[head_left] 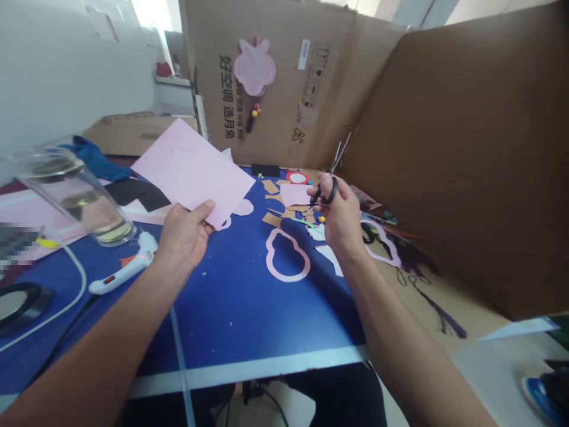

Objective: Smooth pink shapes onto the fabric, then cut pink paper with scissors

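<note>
A person's left hand (186, 234) pinches a flat, pale pink paper sheet (193, 169) by its near corner, thumb on top, holding it above a blue tabletop (222, 332), while the right hand (338, 204), well apart from it, is closed around the loops of black-handled metal scissors (329, 191), blades slightly spread and pointing up and away from the paper. The sheet bears faint marks and its visible edges look straight, suggesting that cutting it has yet to begin; the gripped corner is partly hidden. Other cutting appears done: a pink gourd-shaped paper outline (288, 278) lies between the forearms, and a second wavy pink paper outline (393, 252) rests beside the right wrist. Brown paper scraps (272, 220) and a smaller pink paper piece (296, 194) crowd the table's far side, near the scissors. A layered pink scalloped ornament (255, 68) is fixed to the upright brown cardboard panel (275, 130) behind. Close by the left wrist lies a white glue gun (127, 276), with a clear lidded cup (98, 207) of liquid just beyond it, both tight against that arm's working room. Dark purple tassels (444, 314) lie at right, below a tall cardboard wall (444, 148) hemming in that side.
</note>
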`<action>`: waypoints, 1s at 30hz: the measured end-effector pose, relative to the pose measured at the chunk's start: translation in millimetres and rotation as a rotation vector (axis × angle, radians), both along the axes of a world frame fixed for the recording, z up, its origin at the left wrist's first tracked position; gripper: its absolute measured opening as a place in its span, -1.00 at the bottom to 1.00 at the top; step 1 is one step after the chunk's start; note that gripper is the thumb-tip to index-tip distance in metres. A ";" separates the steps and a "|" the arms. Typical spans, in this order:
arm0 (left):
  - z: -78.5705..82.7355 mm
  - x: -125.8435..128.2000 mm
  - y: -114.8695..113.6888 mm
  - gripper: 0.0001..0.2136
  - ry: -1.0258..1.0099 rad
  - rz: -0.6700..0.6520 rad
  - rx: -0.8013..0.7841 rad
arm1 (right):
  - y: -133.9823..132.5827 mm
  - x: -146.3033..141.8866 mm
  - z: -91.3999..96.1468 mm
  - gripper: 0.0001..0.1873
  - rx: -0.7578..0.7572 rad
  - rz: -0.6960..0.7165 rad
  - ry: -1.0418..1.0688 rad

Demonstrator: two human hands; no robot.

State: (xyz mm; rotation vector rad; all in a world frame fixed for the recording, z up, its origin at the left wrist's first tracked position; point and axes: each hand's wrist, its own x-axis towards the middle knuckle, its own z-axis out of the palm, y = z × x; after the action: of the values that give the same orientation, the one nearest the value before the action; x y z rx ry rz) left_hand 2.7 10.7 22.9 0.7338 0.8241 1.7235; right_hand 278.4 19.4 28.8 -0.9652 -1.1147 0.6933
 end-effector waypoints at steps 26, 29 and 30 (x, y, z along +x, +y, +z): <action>-4.5 -4.3 1.1 -0.57 0.050 -0.032 -0.043 | -7.1 -21.2 -14.9 -0.49 -0.052 0.144 -0.018; -4.8 -5.3 -0.5 -0.58 0.043 -0.038 -0.047 | -8.2 -24.9 -19.1 -0.48 -0.071 0.155 -0.037; -4.8 -5.6 -1.1 -0.56 0.038 -0.041 -0.045 | -8.9 -26.1 -20.3 -0.47 -0.081 0.164 -0.044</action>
State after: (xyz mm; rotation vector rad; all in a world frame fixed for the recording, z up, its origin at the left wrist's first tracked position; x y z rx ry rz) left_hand -2.9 9.7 18.0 0.7506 0.8658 1.6541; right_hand 252.3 10.5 8.5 -0.9686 -1.2218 0.8595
